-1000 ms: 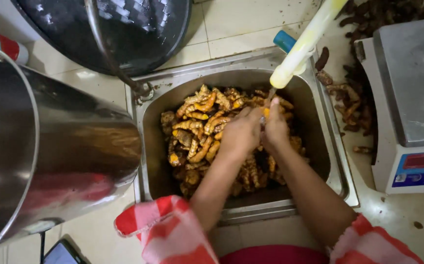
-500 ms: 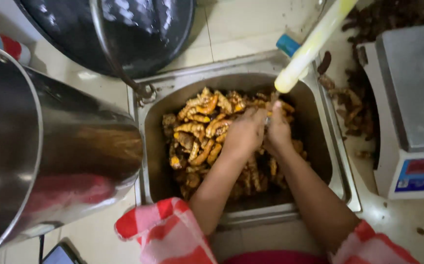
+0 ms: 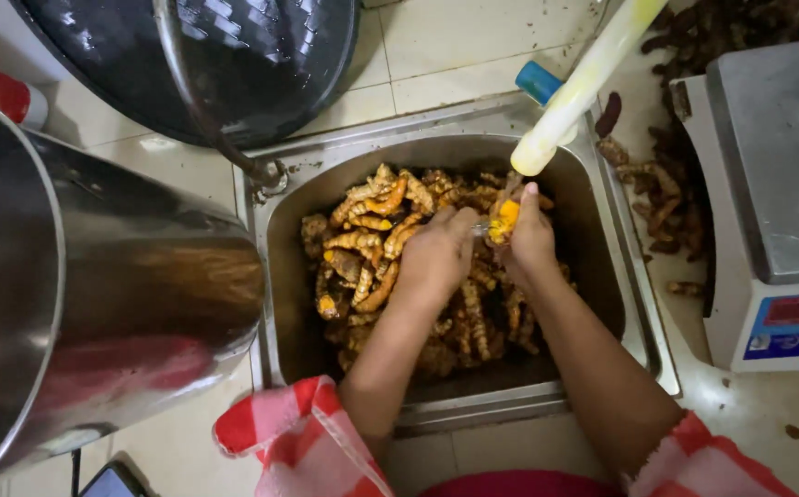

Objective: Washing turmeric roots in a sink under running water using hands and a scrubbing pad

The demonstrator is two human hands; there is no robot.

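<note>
Washing one yellow root (image 3: 504,219), pinched in both hands (image 3: 436,258) (image 3: 530,235) under the hose (image 3: 584,83); big pile (image 3: 372,248) left in sink (image 3: 275,304).

Cut off and covered

The steel pot (image 3: 77,322) runs off the frame at 9 o'clock, the scale (image 3: 772,212) at 3 o'clock; both hands hide roots in the sink (image 3: 620,276), and the left grip (image 3: 436,258) conceals its fingertips.

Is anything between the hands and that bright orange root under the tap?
No. Both the left hand and right hand already touch the orange root above the sink; nothing visible sits between it and the spout.
</note>
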